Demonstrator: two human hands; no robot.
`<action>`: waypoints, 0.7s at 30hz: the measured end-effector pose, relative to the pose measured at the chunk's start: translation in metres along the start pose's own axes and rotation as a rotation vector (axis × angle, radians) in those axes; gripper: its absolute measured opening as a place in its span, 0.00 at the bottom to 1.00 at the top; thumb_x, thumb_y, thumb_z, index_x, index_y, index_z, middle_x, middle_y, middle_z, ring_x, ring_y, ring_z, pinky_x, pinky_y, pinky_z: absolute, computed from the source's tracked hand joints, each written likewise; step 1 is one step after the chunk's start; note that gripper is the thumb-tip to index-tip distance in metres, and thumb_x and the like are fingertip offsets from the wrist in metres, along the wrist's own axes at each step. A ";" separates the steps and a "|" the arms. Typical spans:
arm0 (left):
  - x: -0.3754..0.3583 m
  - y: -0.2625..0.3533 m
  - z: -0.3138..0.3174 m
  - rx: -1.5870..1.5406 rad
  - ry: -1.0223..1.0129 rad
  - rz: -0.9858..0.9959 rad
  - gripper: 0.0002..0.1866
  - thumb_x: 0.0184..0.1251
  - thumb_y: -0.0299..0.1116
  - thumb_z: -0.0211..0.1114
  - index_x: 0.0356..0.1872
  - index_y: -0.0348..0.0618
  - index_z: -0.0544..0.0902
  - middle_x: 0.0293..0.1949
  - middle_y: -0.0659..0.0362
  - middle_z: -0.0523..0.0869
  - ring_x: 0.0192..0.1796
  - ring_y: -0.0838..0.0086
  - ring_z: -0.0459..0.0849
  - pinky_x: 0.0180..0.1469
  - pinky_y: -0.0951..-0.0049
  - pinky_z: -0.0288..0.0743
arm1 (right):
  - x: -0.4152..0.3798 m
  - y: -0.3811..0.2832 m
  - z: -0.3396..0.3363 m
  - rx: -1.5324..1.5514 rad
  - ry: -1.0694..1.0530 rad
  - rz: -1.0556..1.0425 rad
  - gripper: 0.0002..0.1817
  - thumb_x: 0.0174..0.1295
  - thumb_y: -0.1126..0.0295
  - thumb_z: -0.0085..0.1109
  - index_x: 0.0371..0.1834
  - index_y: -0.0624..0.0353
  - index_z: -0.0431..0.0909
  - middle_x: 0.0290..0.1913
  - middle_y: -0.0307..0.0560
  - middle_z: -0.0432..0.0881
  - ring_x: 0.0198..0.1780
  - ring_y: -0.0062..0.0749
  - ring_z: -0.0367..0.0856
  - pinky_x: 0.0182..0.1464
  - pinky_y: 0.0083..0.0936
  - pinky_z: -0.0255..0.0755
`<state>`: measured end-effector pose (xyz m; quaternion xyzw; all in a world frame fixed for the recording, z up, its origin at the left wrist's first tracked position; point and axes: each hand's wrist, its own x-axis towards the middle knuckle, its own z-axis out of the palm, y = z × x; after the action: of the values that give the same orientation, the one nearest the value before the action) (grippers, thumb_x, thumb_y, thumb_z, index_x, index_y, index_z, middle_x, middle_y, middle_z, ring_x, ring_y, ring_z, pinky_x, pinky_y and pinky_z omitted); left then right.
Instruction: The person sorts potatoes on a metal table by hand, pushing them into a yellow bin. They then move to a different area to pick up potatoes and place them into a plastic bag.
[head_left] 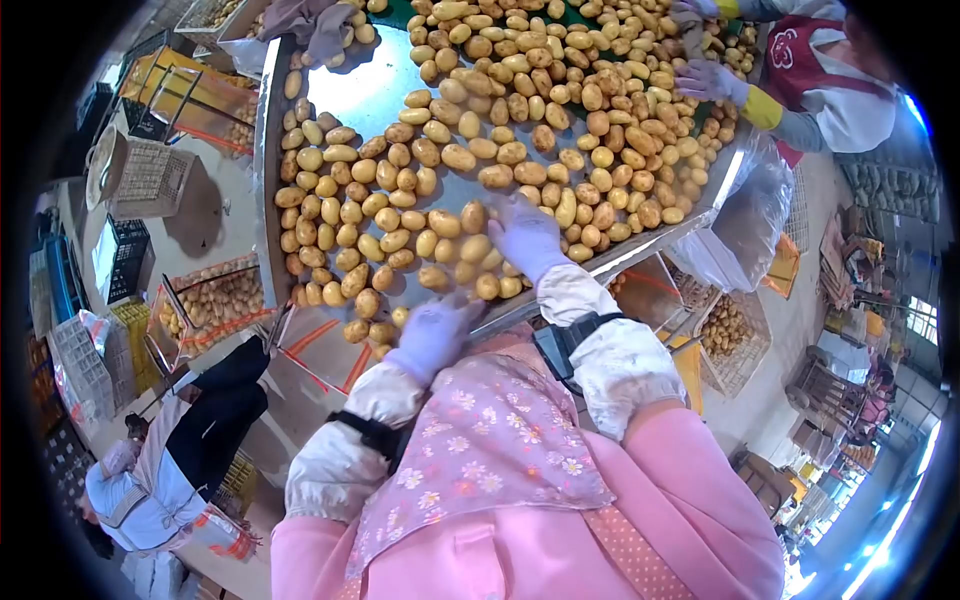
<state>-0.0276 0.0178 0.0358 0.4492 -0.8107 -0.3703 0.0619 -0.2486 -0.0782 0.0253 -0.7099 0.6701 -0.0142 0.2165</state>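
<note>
Many potatoes (458,157) lie loose over a metal sorting table (400,80). My left hand (433,333), in a pale purple glove, is at the table's near edge beside several potatoes. Its fingers reach forward and look apart, though motion blurs their tips. Farther right, my right hand (528,238) wears the same kind of glove and stretches over the table. The fingers of that hand are spread among the potatoes and partly blurred. I see no potato gripped in either hand.
A co-worker's gloved hand (712,82) touches potatoes at the far right. A raised metal rim (640,240) edges the table. Below stand a crate of potatoes (728,335) on the right and a bag of potatoes (215,305) on the left. Another person (150,490) bends at lower left.
</note>
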 end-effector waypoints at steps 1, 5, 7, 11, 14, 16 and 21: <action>0.008 0.001 0.004 0.019 -0.075 -0.008 0.18 0.71 0.34 0.60 0.60 0.55 0.85 0.57 0.50 0.85 0.54 0.53 0.86 0.56 0.54 0.79 | -0.006 0.006 0.009 -0.003 0.003 -0.004 0.20 0.71 0.60 0.59 0.65 0.46 0.78 0.50 0.54 0.82 0.48 0.45 0.88 0.45 0.38 0.83; 0.022 0.010 -0.013 0.085 -0.254 -0.104 0.17 0.76 0.36 0.55 0.61 0.61 0.83 0.54 0.47 0.85 0.54 0.52 0.87 0.54 0.52 0.81 | -0.071 0.017 -0.035 0.836 0.186 0.415 0.20 0.73 0.57 0.58 0.62 0.55 0.80 0.49 0.53 0.87 0.48 0.43 0.87 0.53 0.35 0.79; 0.023 0.005 -0.008 0.076 -0.357 -0.146 0.28 0.69 0.27 0.59 0.69 0.67 0.79 0.54 0.48 0.84 0.57 0.51 0.84 0.58 0.51 0.78 | -0.121 0.068 -0.021 0.857 0.451 0.312 0.20 0.73 0.58 0.58 0.62 0.56 0.80 0.50 0.50 0.87 0.52 0.43 0.86 0.59 0.36 0.77; 0.024 -0.005 0.002 0.078 -0.326 -0.071 0.30 0.67 0.24 0.57 0.69 0.66 0.79 0.55 0.44 0.82 0.56 0.48 0.84 0.59 0.52 0.78 | -0.186 0.160 -0.052 0.211 0.354 0.653 0.19 0.70 0.68 0.60 0.63 0.56 0.80 0.59 0.53 0.84 0.60 0.46 0.82 0.65 0.39 0.73; 0.017 -0.019 0.005 -0.042 -0.205 -0.012 0.31 0.64 0.22 0.57 0.68 0.64 0.79 0.54 0.43 0.81 0.54 0.47 0.84 0.58 0.51 0.78 | -0.183 0.164 -0.045 0.271 0.533 0.407 0.17 0.68 0.73 0.59 0.61 0.55 0.80 0.62 0.54 0.82 0.62 0.52 0.79 0.65 0.43 0.72; 0.007 -0.021 0.004 -0.166 0.002 -0.047 0.25 0.67 0.24 0.59 0.64 0.54 0.81 0.47 0.51 0.83 0.46 0.56 0.86 0.51 0.57 0.80 | -0.144 0.141 -0.011 0.378 0.474 0.235 0.12 0.70 0.72 0.57 0.54 0.56 0.80 0.54 0.51 0.82 0.55 0.54 0.79 0.60 0.46 0.73; -0.005 0.002 -0.007 -1.652 0.318 -0.792 0.15 0.68 0.22 0.59 0.54 0.38 0.83 0.36 0.58 0.82 0.41 0.76 0.82 0.40 0.76 0.78 | -0.086 -0.048 0.000 0.702 0.257 -0.272 0.12 0.73 0.67 0.59 0.56 0.56 0.83 0.48 0.51 0.86 0.55 0.48 0.84 0.59 0.37 0.78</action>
<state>-0.0232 0.0184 0.0435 0.5521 -0.0594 -0.7583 0.3414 -0.2115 0.0042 0.0637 -0.6672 0.5460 -0.3599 0.3565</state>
